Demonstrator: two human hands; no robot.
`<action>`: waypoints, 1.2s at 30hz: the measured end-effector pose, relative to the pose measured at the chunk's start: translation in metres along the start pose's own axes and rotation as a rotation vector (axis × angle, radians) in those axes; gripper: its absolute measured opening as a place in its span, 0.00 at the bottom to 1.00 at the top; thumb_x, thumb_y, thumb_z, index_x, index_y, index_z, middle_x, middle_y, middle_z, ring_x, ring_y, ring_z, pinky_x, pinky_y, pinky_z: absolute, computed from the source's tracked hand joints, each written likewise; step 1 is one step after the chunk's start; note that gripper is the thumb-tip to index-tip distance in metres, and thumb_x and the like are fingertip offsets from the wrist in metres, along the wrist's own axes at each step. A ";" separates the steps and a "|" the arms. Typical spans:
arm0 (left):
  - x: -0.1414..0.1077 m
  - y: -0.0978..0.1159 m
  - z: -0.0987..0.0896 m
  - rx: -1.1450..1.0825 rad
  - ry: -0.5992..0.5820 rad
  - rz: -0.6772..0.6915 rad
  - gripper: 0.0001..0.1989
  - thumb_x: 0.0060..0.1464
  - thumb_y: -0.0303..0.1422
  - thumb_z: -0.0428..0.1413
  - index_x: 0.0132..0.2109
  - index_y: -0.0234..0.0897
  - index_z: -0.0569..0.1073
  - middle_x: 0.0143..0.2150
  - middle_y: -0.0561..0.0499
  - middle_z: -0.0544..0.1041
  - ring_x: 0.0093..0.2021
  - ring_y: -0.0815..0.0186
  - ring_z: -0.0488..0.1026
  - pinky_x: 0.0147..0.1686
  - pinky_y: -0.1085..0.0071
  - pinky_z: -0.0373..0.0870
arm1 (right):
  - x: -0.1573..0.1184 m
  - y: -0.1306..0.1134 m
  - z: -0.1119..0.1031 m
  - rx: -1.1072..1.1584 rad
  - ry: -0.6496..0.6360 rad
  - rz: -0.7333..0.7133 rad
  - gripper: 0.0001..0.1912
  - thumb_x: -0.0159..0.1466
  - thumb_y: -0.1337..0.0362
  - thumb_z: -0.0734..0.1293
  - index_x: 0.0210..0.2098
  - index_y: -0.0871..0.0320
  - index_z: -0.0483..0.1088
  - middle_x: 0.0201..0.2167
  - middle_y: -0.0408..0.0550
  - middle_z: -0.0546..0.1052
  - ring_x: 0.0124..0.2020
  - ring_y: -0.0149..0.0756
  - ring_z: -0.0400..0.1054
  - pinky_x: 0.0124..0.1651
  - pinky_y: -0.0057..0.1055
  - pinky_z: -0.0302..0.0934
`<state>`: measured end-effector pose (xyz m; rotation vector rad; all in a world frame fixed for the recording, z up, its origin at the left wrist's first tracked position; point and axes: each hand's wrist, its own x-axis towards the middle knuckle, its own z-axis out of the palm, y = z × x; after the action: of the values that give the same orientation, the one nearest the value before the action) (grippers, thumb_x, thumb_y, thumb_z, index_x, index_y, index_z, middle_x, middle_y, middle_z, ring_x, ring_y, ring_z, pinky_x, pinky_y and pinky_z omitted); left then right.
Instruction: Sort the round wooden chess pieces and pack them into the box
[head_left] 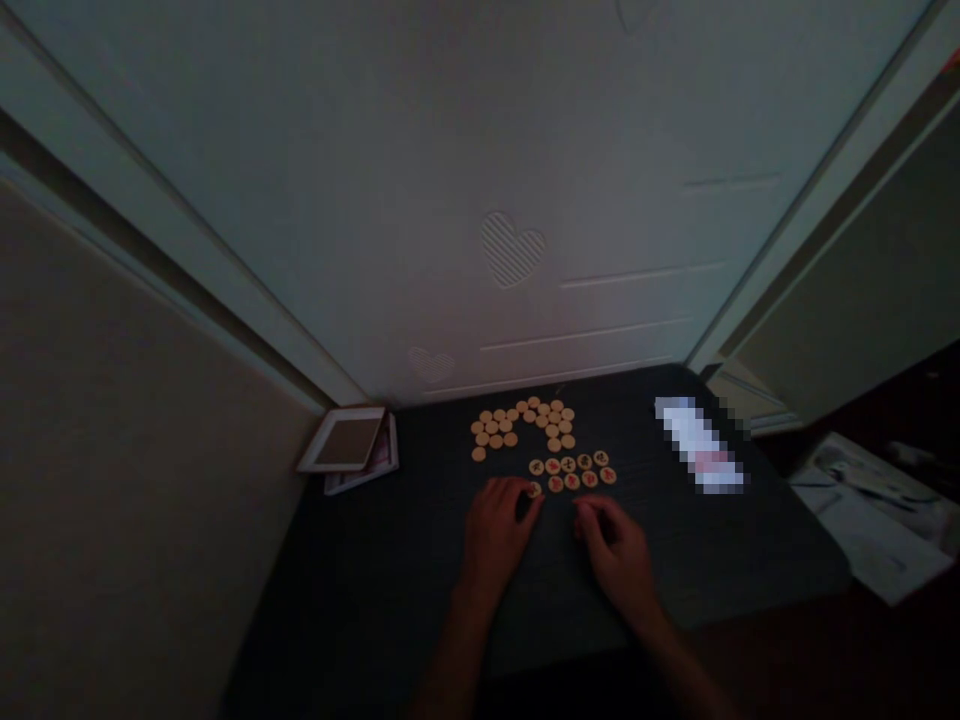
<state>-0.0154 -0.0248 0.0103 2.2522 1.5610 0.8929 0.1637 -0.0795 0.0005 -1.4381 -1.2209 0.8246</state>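
Observation:
My left hand (496, 525) has its thumb and forefinger closed on a round xiangqi piece (534, 490) at the left end of the nearer row. My right hand (613, 545) is curled, fingertips pressed together, just below the rows; whatever it may hold is hidden. Two rows of face-up pieces lie side by side: the farther row (568, 465) shows black and red characters, and the nearer row (572, 482) shows red ones. Behind them, several plain-looking wooden discs (501, 422) form a loose arch on the dark table.
The dark table (720, 550) stands against a pale panel (360, 200) with embossed hearts. A white-framed tablet-like object (349, 440) lies on a stack at the back left. A blurred white item (697, 445) lies at the right. White boxes (885, 510) sit beyond the right edge.

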 end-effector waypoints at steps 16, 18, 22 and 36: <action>-0.006 -0.003 0.001 -0.048 -0.035 0.029 0.09 0.62 0.30 0.58 0.49 0.43 0.75 0.50 0.48 0.80 0.52 0.57 0.74 0.52 0.57 0.69 | -0.001 -0.004 0.000 -0.042 0.019 -0.021 0.15 0.70 0.53 0.64 0.42 0.57 0.77 0.33 0.49 0.81 0.34 0.38 0.76 0.38 0.30 0.70; -0.006 -0.003 0.001 -0.053 -0.032 0.027 0.10 0.62 0.28 0.57 0.50 0.43 0.75 0.50 0.49 0.79 0.52 0.57 0.74 0.52 0.57 0.69 | 0.000 -0.004 0.000 -0.061 0.011 -0.037 0.14 0.70 0.54 0.64 0.42 0.57 0.77 0.34 0.49 0.81 0.34 0.38 0.76 0.39 0.31 0.70; -0.006 -0.004 0.002 -0.051 -0.015 0.023 0.10 0.61 0.27 0.57 0.49 0.43 0.75 0.49 0.49 0.80 0.51 0.57 0.74 0.53 0.56 0.69 | 0.003 -0.002 0.004 -0.140 -0.045 -0.166 0.10 0.71 0.59 0.63 0.44 0.54 0.76 0.39 0.49 0.81 0.40 0.40 0.76 0.45 0.35 0.70; -0.007 -0.006 0.004 -0.063 -0.028 0.019 0.10 0.63 0.28 0.56 0.49 0.43 0.77 0.49 0.48 0.80 0.51 0.58 0.74 0.53 0.56 0.69 | 0.006 0.015 0.017 -0.401 -0.142 -0.454 0.10 0.69 0.71 0.62 0.44 0.53 0.73 0.55 0.52 0.77 0.54 0.45 0.72 0.56 0.49 0.67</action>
<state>-0.0191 -0.0281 0.0023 2.2301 1.4808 0.8995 0.1535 -0.0684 -0.0169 -1.3432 -1.8129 0.3848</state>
